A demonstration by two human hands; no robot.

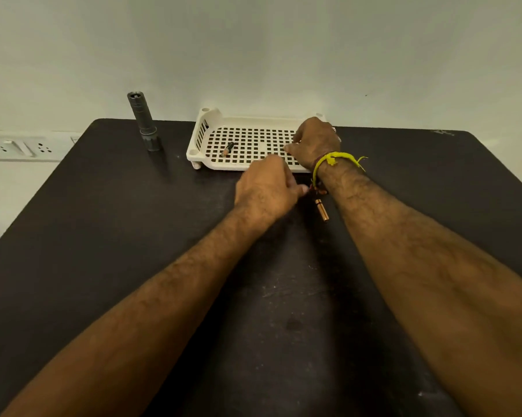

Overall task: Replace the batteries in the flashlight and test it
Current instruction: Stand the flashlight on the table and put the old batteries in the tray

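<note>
Dark scuffed table [103, 236] against pale wall [283, 40], wall sockets [19, 147] at left, both hands' grips hidden

Tray [247, 165] sits at the counter's [103, 236] rear edge. Flashlight [145, 121] stands upright left of the tray, apart from it. One battery [227, 149] lies in the tray's left part; another battery [322, 210] lies on the counter before the tray's right end.

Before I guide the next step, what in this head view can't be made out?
- Right hand over the tray: its fingers and anything they hold are hidden behind its back.
- Left hand: fingertips hidden; contents unclear.
- Battery in tray: markings too small.
- Flashlight: upright; interior not visible.
</note>
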